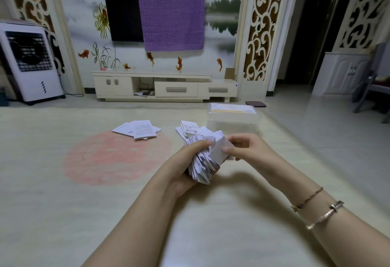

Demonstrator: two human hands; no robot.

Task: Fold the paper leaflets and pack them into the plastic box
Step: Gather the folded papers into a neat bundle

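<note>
Left hand (185, 165) is curled around a thick stack of folded leaflets (202, 167), fingers wrapped on the far side, thumb near the top edge; the stack is held above the floor, edges fanned and uneven. Right hand (247, 148) pinches 1 white leaflet (219, 150) at the top of that stack, thumb and forefinger on its right edge, other fingers loosely curled behind. 2 bracelets (316, 209) on the right wrist. Plastic box (233, 118) sits on the floor just beyond the hands, slightly right, clear walls, with a printed sheet (232, 108) on top or inside near the rim; can't tell which. A loose pile of leaflets (188, 128) lies on the floor between the hands and the box's left side, partly hidden by the held stack. A 2nd pile of flat leaflets (139, 130) lies well to the left, at the far edge of a pink circle (118, 157) printed on the pale floor mat (63, 203). Further back: low TV cabinet (164, 87) against the wall, TV (122, 9) half covered by a purple cloth (173, 15), white air cooler (29, 61) at far left, a dark flat object (255, 104) on the floor behind the box, a dark doorway (312, 34) at right. Nothing sits between the hands and the box except the loose pile.
</note>
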